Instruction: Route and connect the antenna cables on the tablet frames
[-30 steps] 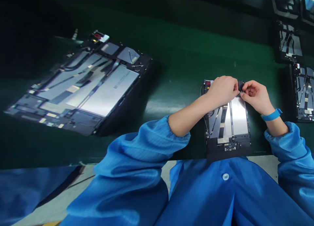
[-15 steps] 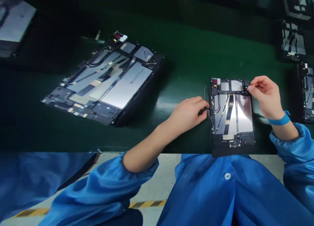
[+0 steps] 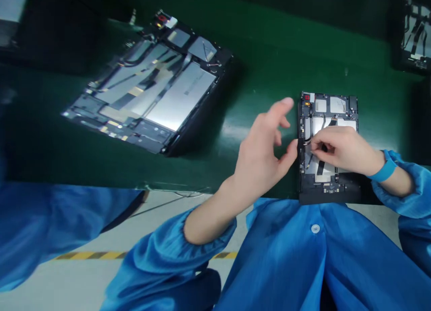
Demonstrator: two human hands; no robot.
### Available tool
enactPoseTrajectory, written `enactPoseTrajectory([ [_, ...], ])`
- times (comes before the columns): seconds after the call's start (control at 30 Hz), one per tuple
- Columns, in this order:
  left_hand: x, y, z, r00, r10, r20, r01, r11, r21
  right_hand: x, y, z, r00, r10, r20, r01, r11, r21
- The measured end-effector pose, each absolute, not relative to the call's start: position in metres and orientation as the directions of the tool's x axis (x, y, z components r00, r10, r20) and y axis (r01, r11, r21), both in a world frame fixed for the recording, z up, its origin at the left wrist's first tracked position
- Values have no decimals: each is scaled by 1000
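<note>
An opened tablet (image 3: 328, 176) lies at the front edge of the green work surface, its batteries, flat cables and boards showing. My right hand (image 3: 343, 147) reaches over its middle from the right, thumb and fingers pinched close to the left inner side. Whatever sits in that pinch is too small to make out. My left hand (image 3: 262, 149) is at the tablet's left edge with its fingers apart; the thumb tip is at the frame and the index finger points up beside it. Nothing shows between the left fingers.
To the left, a stack of similar opened tablets (image 3: 182, 99) lies slanted on the green surface (image 3: 269, 46). Another opened tablet (image 3: 417, 37) is at the far right. A person's blue sleeve (image 3: 67, 221) shows at the lower left.
My right hand has moved from the tablet's upper right corner to its left inner side. My left hand has opened, and the thin wire seen by it no longer shows. The view has shifted.
</note>
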State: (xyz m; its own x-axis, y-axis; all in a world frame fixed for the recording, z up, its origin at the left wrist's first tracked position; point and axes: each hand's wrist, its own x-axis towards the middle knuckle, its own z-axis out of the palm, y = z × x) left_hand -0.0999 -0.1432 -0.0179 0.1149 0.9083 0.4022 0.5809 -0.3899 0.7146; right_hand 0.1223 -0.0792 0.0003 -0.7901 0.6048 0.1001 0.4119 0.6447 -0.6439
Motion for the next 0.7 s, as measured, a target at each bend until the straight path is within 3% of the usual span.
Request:
enactPoseTrajectory([
  [0.1, -92, -153, -33, 109, 993, 47, 390, -86, 917, 129, -70, -2, -831, 549, 91, 398, 701, -592],
  [0.2, -84, -159, -47, 167, 969, -180, 221, 141, 965, 121, -60, -10, -850, 514, 119, 377, 750, -544],
  [0.4, -80, -160, -53, 150, 942, -299, 4, 302, 953, 104, -43, -26, -856, 488, 168, 320, 757, -569],
  [0.7, -78, -154, -44, 92, 912, -400, -3, 402, 915, 108, -38, -36, -828, 506, 239, 249, 715, -653],
])
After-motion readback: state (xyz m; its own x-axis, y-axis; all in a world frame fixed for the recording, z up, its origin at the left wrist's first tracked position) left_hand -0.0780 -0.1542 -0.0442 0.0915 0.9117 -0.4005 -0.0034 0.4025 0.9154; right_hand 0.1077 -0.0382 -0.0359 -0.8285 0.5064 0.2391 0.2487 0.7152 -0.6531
